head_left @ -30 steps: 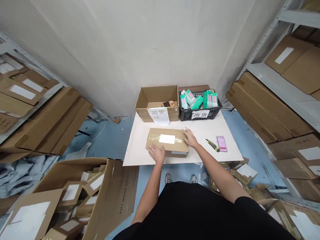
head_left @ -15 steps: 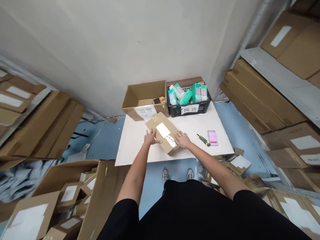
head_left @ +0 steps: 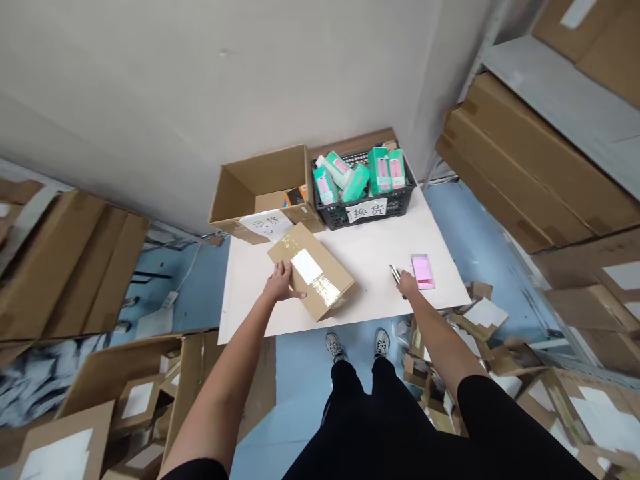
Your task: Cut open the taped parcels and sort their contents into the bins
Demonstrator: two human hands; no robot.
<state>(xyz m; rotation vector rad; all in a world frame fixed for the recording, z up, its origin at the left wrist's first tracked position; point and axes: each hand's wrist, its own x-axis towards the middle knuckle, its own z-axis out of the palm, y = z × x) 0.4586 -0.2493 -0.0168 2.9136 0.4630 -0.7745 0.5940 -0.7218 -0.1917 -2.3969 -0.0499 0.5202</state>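
A taped cardboard box (head_left: 330, 267) with a white label lies at a slant on the white table (head_left: 370, 307). My left hand (head_left: 281, 283) rests against its left edge, thumb spread away from the fingers, touching the box without wrapping around it. To the right, my right hand (head_left: 408, 285) has its fingers closed around a utility knife (head_left: 395, 273), whose front end sticks out past the fingers. Just beside that hand lies a pink phone-shaped item (head_left: 423, 271), its surface blurred.
Behind the box stand an open carton (head_left: 235, 220) with a paper sign and a black crate (head_left: 407, 200) of green-and-pink packages. A large carton of parcels (head_left: 190, 373) is at lower left, shelves of boxes (head_left: 530, 160) at right, and parcels (head_left: 440, 400) lie on the floor.
My right hand has left the box and moved right onto the utility knife. My left hand stays at the box's left edge. The view has shifted slightly.
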